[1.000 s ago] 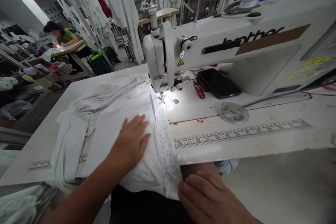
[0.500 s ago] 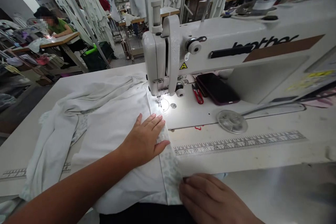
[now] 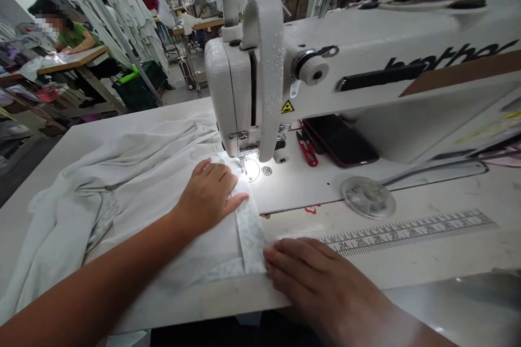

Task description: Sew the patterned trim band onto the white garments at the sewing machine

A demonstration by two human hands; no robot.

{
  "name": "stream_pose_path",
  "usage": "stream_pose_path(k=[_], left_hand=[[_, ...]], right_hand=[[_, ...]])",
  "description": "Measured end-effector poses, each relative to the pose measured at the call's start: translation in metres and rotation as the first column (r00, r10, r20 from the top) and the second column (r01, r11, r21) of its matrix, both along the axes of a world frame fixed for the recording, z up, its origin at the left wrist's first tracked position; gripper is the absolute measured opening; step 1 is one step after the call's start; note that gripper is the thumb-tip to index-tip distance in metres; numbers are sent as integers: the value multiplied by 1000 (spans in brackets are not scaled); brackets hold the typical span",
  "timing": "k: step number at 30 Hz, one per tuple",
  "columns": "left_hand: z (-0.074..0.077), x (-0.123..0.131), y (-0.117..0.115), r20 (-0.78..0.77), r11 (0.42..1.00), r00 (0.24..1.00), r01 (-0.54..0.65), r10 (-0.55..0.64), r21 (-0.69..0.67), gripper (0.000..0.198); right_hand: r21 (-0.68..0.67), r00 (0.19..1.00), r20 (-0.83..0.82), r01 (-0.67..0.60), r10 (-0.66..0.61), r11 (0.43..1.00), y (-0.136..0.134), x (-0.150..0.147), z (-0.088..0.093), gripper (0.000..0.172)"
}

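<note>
A white garment (image 3: 134, 173) lies spread over the sewing table (image 3: 427, 260), with a patterned strip (image 3: 248, 227) along its right edge leading to the needle (image 3: 243, 161) of the white sewing machine (image 3: 325, 81). My left hand (image 3: 209, 195) lies flat on the cloth just left of the needle, fingers stretched out. At the table's front edge my right hand (image 3: 313, 276) rests flat, fingertips touching the near end of the strip.
Red thread snips (image 3: 308, 150) and a dark phone (image 3: 340, 141) lie behind the needle under the machine arm. A clear round disc (image 3: 368, 197) and a printed ruler (image 3: 407, 232) sit to the right. Another person (image 3: 69, 38) works at a far table among hanging white garments (image 3: 122, 0).
Both hands have slid forward toward the needle with the cloth. The right hand came up from below the table edge onto the table. The view has moved closer to the machine.
</note>
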State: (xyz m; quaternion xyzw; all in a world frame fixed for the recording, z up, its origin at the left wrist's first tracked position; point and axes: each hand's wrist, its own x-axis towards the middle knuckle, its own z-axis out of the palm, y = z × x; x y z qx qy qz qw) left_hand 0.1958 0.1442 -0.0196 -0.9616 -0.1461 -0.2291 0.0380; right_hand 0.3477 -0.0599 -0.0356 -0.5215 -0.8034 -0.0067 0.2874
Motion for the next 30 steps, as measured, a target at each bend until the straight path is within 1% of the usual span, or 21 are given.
stream_pose_path(k=[1, 3, 6, 8, 10, 15, 22, 26, 28, 30], left_hand=[[2, -1, -3, 2, 1000, 1000, 20, -20, -16, 16], [7, -4, -14, -9, 992, 996, 87, -88, -91, 12], [10, -12, -35, -41, 951, 971, 221, -235, -215, 14], [9, -15, -42, -45, 932, 954, 279, -297, -233, 12], [7, -16, -41, -34, 932, 950, 298, -311, -207, 12], [2, -11, -20, -39, 939, 948, 307, -316, -157, 15], [1, 0, 13, 37, 948, 951, 309, -307, -79, 15], [0, 5, 35, -11, 942, 947, 318, -321, -110, 15], [-3, 7, 45, -37, 947, 948, 311, -315, -81, 15], [-6, 9, 52, -36, 956, 956, 289, -291, -43, 15]], right_hand=[[-30, 1000, -3, 0, 0, 1000, 3, 2, 1, 26], [-81, 1000, 3, -13, 13, 997, 9, 5, 3, 26], [-141, 999, 27, -23, 27, 990, 21, 11, 5, 28], [-167, 999, 32, -12, 17, 986, 31, 14, 7, 28], [-173, 999, 31, -7, 13, 985, 41, 16, 9, 25], [-214, 999, 34, 1, 7, 977, 66, 21, 19, 18], [-255, 993, 113, 58, -30, 965, 99, 31, 32, 15], [-237, 996, 77, 70, -54, 969, 111, 33, 26, 10], [-215, 994, 56, 105, -96, 971, 115, 33, 21, 15], [-201, 990, 30, 140, -136, 970, 115, 33, 20, 20]])
